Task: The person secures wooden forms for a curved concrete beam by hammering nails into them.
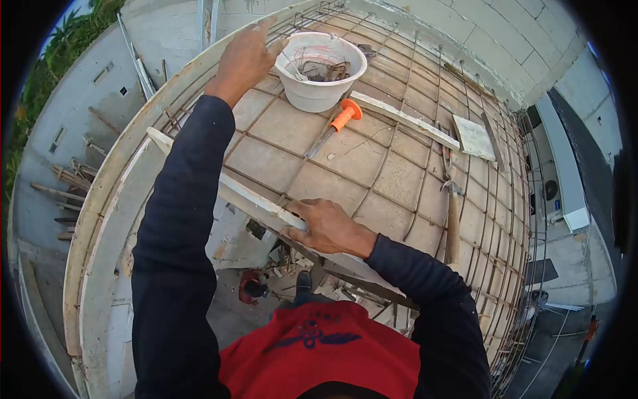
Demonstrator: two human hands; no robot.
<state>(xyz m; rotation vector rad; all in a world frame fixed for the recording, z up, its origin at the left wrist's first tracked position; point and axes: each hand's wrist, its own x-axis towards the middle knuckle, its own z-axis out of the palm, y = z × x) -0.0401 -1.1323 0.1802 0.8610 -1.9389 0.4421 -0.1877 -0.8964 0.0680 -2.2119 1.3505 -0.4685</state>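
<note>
My left hand [244, 61] reaches to the far edge of the deck, fingers stretched, the thumb by the rim of a white bucket [311, 98]. Tangled wire and rusty bits lie in the bucket. Below and to the right of it, a chisel with an orange hand guard [344, 118] rests on the rebar grid [373, 189]. My right hand [332, 227] is closed over the near edge of the deck, at the end of a pale wooden board [256, 203]. Its thumb and forefinger grip that board end.
A hammer [453, 226], a pale wood strip [405, 120] and a square piece of board [474, 137] lie on the rebar. Beyond the deck's near edge is a drop, with a person [252, 287] below among rubble. Block walls [492, 33] border the far side.
</note>
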